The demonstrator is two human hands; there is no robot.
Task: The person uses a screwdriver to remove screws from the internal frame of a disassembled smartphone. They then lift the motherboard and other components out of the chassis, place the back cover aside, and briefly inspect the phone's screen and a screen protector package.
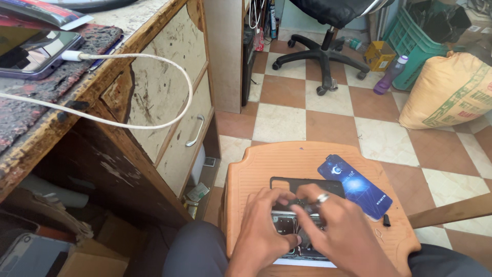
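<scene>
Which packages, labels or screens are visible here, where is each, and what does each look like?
Phone screen: desk top, upper left; dark, glossy, white cable plugged in.
Blue panel: flat on the orange stool, right of both hands; long rectangle with a glowing pattern.
Yellow box: floor by the office chair; small, cube-like.
Tan sack: floor at right; bulging, green and red print.
Left hand and right hand: on an opened phone; no screen shows.

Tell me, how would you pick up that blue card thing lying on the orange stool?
Probably by its two long edges near the middle, coming down from above. The blue card lies flat and slanted on the stool, so only its thin edges offer a pinch. Its upper left end is free; the right hand sits close beside its lower side, and a small black piece lies by its lower end.
</scene>
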